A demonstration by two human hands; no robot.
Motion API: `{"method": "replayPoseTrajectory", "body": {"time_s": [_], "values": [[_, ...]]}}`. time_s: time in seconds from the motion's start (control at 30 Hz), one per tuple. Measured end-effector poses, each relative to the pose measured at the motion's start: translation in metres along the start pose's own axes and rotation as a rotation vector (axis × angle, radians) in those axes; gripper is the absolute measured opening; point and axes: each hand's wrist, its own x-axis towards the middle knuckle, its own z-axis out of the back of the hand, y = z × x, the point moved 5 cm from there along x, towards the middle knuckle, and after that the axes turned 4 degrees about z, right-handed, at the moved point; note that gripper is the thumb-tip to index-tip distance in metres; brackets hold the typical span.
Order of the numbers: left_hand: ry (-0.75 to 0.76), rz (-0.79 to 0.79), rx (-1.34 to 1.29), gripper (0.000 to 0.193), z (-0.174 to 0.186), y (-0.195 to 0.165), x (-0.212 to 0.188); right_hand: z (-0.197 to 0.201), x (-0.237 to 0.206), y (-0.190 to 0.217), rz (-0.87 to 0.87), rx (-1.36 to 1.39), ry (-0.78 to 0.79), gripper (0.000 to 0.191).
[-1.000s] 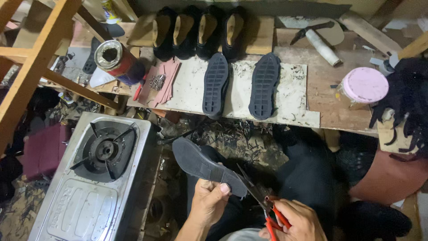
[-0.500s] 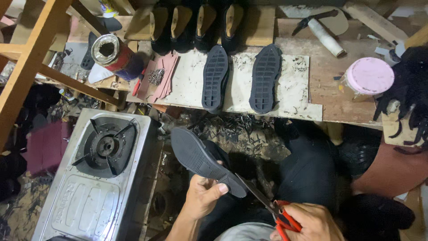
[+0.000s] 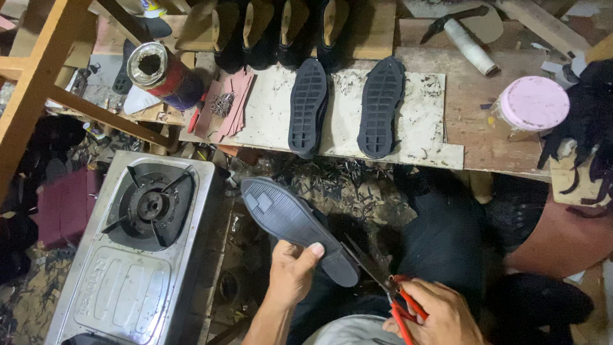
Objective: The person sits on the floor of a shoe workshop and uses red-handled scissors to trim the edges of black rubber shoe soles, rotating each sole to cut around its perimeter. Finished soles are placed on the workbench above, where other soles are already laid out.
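Note:
My left hand point(image 3: 290, 275) grips a dark rubber shoe sole point(image 3: 287, 220) near its heel end, the sole slanting up to the left over my lap. My right hand point(image 3: 437, 313) holds red-handled scissors point(image 3: 383, 281), whose dark blades touch the sole's heel edge. Two more black soles point(image 3: 308, 105) point(image 3: 380, 105) lie tread up on a white board point(image 3: 421, 137) on the wooden bench in front of me.
A steel gas stove point(image 3: 137, 249) stands on the floor at the left. On the bench are a row of black shoes on lasts point(image 3: 274, 32), an open tin point(image 3: 156, 70), a pink-lidded jar point(image 3: 533, 102) and a white roll point(image 3: 469, 45). Rubber trimmings litter the floor.
The view has shifted slightly. My left hand has raised the sole and turned it, while the scissors in my right hand have stayed at its heel edge.

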Motion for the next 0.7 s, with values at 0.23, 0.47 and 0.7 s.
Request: {"method": "replayPoseTrajectory", "body": {"time_s": [0.23, 0.47, 0.7], "values": [[0.057, -0.01, 0.034, 0.03, -0.011, 0.002, -0.004, -0.017, -0.006, -0.008, -0.312, 0.127, 0.103, 0.057], [0.052, 0.009, -0.116, 0.035, -0.001, 0.003, 0.003, -0.022, -0.01, -0.012, -0.371, 0.201, 0.086, 0.053], [-0.033, -0.009, -0.189, 0.033, 0.007, 0.008, 0.006, -0.031, -0.012, -0.02, -0.553, 0.35, 0.116, 0.045]]}}
